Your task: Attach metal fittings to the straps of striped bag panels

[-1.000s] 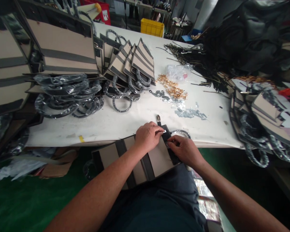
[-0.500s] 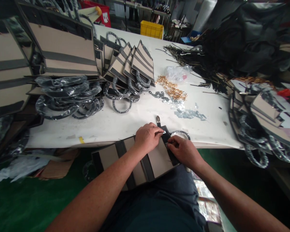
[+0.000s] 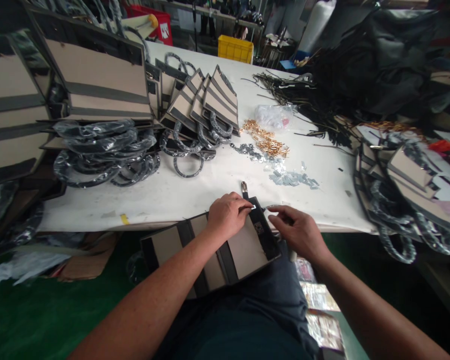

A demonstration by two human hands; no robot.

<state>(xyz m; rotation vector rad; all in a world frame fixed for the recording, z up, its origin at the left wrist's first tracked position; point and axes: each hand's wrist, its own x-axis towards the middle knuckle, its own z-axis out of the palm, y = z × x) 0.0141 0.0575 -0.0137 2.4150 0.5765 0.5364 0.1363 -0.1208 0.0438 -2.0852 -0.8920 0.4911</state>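
A beige bag panel with black bands (image 3: 245,252) rests on my lap, its far end at the table's front edge. My left hand (image 3: 228,214) lies over it, finger and thumb pinched on a small metal plate (image 3: 253,207) above the black end band. A small square metal piece (image 3: 259,228) sits on that band. Off the panel's right edge, my right hand (image 3: 299,229) has its thumb and forefinger apart, holding nothing I can see. It covers most of a wrapped ring handle there. A strap with a metal clasp (image 3: 244,187) sticks out past the panel's far corner.
Silver plates (image 3: 293,179) and gold fasteners (image 3: 272,146) lie loose on the white table (image 3: 221,175). Bag panels with wrapped ring handles (image 3: 219,102) are piled left; more bag pieces (image 3: 408,175) lie right. Black cords (image 3: 303,95) and a clear plastic bag (image 3: 273,116) lie behind.
My right hand has lifted off the black end band and moved right, its fingers parting. The square metal piece on the band is now uncovered. My left hand keeps its pinch.
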